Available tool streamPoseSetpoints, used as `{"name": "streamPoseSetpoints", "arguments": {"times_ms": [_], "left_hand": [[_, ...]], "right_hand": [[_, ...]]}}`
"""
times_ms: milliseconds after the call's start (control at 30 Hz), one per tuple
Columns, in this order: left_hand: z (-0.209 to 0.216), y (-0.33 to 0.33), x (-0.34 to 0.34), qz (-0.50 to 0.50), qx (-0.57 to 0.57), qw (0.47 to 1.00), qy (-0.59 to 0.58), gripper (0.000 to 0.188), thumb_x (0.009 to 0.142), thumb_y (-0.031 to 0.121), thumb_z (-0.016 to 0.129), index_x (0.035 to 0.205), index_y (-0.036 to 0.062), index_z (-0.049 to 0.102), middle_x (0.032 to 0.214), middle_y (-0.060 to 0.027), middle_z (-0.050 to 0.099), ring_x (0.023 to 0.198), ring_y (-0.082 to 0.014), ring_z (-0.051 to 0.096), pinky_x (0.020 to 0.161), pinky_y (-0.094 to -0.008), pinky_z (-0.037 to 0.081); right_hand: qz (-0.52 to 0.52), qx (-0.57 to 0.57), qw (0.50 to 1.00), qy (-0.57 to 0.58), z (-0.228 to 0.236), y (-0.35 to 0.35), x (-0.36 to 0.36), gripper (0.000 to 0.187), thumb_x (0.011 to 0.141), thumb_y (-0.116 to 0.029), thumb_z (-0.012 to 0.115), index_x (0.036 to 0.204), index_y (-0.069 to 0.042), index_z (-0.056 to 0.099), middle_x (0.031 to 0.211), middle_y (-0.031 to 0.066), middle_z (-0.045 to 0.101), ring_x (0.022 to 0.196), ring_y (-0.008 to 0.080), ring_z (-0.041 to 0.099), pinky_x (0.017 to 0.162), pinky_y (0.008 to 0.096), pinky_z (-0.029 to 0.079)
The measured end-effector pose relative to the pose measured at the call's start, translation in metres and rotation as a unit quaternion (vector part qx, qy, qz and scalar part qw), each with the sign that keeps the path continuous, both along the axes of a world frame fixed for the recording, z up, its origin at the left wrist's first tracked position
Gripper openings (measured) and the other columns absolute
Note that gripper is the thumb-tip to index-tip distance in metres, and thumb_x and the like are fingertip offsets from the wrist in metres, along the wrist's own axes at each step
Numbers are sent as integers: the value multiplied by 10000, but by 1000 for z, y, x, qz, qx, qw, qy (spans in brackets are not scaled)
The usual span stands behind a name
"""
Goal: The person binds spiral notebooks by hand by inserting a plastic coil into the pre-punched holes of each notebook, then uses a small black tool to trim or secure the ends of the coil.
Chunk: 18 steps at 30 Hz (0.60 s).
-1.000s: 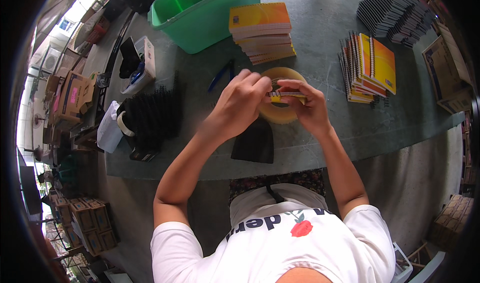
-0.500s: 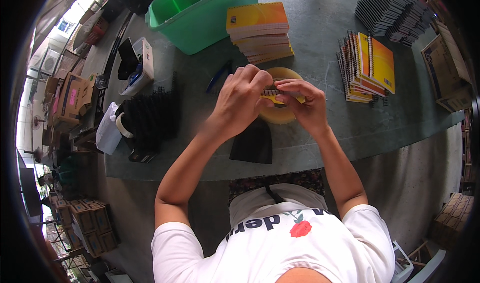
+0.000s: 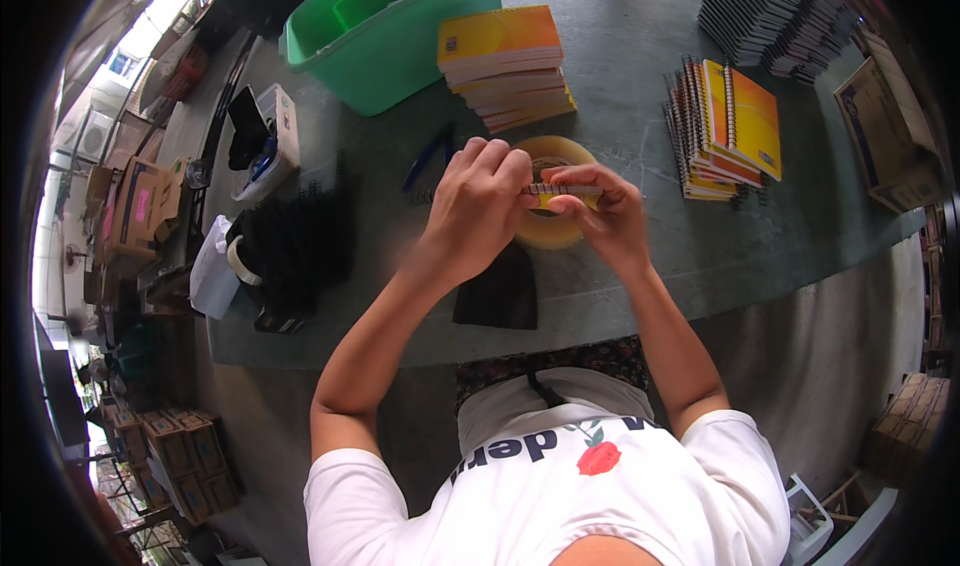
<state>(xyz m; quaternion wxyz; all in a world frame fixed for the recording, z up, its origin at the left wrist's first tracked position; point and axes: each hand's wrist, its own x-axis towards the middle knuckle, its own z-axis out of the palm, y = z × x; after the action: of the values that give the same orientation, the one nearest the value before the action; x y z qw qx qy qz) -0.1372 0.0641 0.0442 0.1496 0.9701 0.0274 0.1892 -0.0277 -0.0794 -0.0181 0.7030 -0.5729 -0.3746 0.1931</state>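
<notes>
Both hands meet over the table in front of me on a small yellow spiral notebook [image 3: 549,203], held with its dark wire coil facing up. My left hand [image 3: 475,206] has its fingertips pinched at the coil's left end. The right hand [image 3: 606,211] grips the notebook's other side between thumb and fingers, covering much of it. Beneath the hands lies a wide roll of yellowish clear tape [image 3: 556,234]. Just beyond stands a stack of yellow-orange pads [image 3: 500,38], with no coil visible on them. Coil-bound yellow notebooks [image 3: 752,116] are piled to the right.
A green plastic bin [image 3: 385,71] stands at the far left, near a clear box [image 3: 285,136] of tools. Black coils [image 3: 305,241] are heaped at left. Blue-handled pliers [image 3: 428,161] and a flat black piece [image 3: 497,291] lie nearby. Dark notebooks [image 3: 745,16] and a carton [image 3: 880,131] sit right.
My left fingers have shifted slightly down at the coil's left end, and the right fingers now lie lower along it. The whole view has shifted a little.
</notes>
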Motion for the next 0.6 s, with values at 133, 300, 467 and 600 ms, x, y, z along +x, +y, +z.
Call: {"name": "streamPoseSetpoints", "arguments": {"times_ms": [133, 300, 467, 600], "left_hand": [[8, -9, 0, -4, 9, 998, -65, 254, 786, 143, 706, 999, 39, 614, 978, -101, 615, 919, -302, 558, 779, -393, 453], [1, -5, 0, 5, 8, 1000, 17, 369, 781, 158, 714, 1113, 54, 588, 1016, -109, 607, 959, -296, 564, 813, -394, 444], [6, -12, 1, -4, 3, 999, -37, 376, 768, 153, 721, 1105, 68, 577, 1012, -97, 609, 948, -294, 576, 820, -390, 435], [3, -10, 1, -39, -12, 998, -48, 346, 768, 140, 712, 1081, 69, 580, 1022, -94, 615, 950, -287, 580, 804, -382, 433]], "right_hand": [[3, 58, 997, 51, -1, -1, -1, 164, 827, 49, 647, 984, 2, 651, 998, 70, 681, 948, 125, 631, 875, 255, 500], [4, 2, 999, 43, 3, -4, 0, 151, 845, 64, 610, 974, 1, 659, 1022, 65, 677, 940, 127, 630, 868, 259, 497], [19, 54, 998, 30, -2, -8, -1, 226, 840, 100, 580, 1035, 2, 637, 1061, 76, 666, 972, 144, 626, 899, 269, 489], [12, 71, 993, 94, 0, -8, -2, 225, 861, 88, 570, 1068, 20, 626, 1073, 96, 663, 996, 142, 616, 901, 270, 487]]}}
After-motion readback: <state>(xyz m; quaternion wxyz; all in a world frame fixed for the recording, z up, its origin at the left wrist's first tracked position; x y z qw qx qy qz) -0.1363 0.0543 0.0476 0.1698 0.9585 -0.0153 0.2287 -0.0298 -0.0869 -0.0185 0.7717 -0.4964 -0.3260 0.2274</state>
